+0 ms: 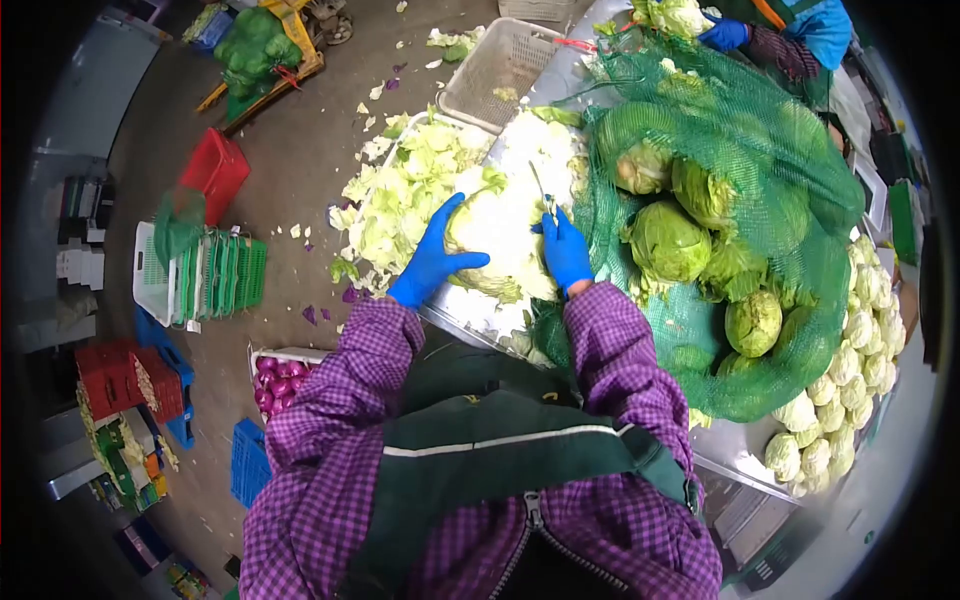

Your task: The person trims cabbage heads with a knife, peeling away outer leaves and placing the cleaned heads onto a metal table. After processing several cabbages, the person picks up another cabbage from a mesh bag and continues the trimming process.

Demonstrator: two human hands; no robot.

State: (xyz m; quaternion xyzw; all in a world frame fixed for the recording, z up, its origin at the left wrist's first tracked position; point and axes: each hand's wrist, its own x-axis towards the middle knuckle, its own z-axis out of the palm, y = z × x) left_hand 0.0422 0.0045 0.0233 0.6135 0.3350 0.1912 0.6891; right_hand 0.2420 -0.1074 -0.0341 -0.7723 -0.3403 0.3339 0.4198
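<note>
- Fingers of the left hand, in a blue glove, were spread wide with the thumb apart, laid against a pale cabbage at its 8 o'clock side without closing round it.
- At 3 o'clock from that cabbage, the right hand, gloved alike, had its fingers curled on a thin knife, whose slim end pointed toward 11 o'clock.
- The cabbage sat between the hands, near the tabletop's edge and the wearer's body.
- Loose leaves lay heaped just beside it at 10 to 11 o'clock.
- A green net sack spread over the tabletop at 3 o'clock, its opening showing whole green cabbages.
- At 12 o'clock, beyond the leaves, stood a pale plastic crate.
- Red onions filled a container at 8 o'clock.
- A red crate stood between 9 and 10 o'clock on the floor, near stacked green crates at 9.
- Between 1 and 2 o'clock, a co-worker's blue-gloved hand was beside another pale cabbage.
- Trimmed pale heads were piled at 4 o'clock, past the net.
</note>
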